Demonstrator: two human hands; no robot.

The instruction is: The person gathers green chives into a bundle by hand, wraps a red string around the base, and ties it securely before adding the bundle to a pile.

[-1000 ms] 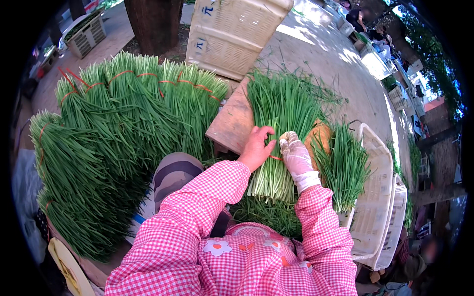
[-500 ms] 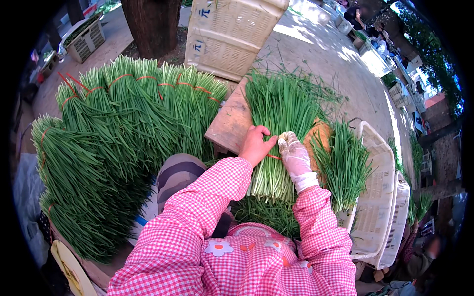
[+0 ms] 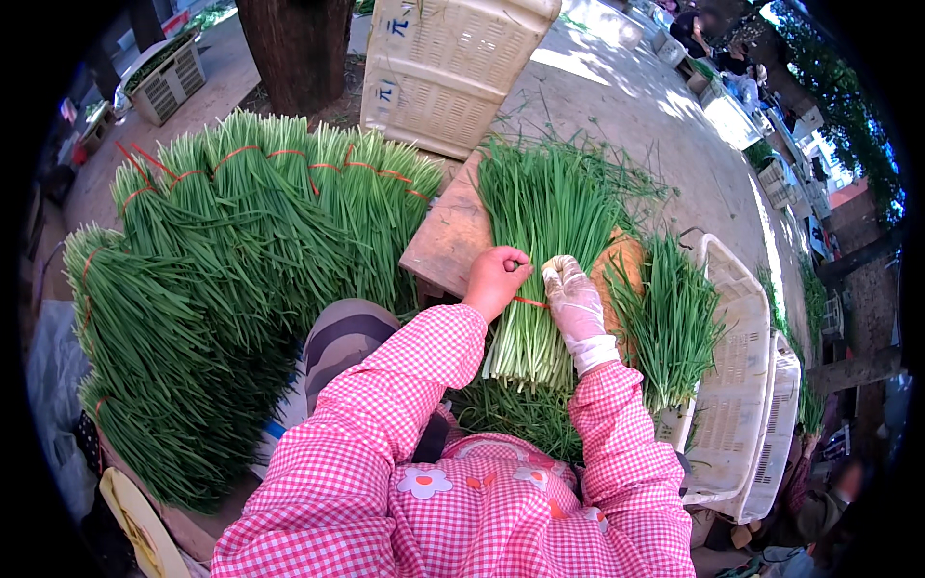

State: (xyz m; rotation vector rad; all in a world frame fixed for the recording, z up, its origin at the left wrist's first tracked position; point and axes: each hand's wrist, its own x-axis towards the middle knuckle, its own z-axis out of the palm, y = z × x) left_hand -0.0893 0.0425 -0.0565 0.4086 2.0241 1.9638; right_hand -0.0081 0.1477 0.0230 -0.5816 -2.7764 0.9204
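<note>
A thick bunch of garlic chives [image 3: 549,207] lies in front of me, green tips away and pale stems [image 3: 525,352] toward me. A red tie [image 3: 530,302] crosses it between my hands. At its left side, my bare left hand [image 3: 494,281] is closed, fingertips curled in and pressed together; whatever they pinch is hidden. My right hand [image 3: 575,301], in a thin whitish glove, is closed against the bunch's right side, beside the tie's right end. A smaller heap of loose chives [image 3: 670,323] lies to the right of that hand.
Several tied bunches [image 3: 260,202] stand packed on the left. A wooden board [image 3: 453,236] reaches under the bunch. Beyond stands a cream plastic crate [image 3: 448,72] by a tree trunk [image 3: 297,53]; more crates [image 3: 727,385] lean at right. People work far right.
My left hand's fingers have curled inward from lying stretched over the chives, and the hand has drawn slightly left. More of the red tie shows. My right hand stays nearly in place.
</note>
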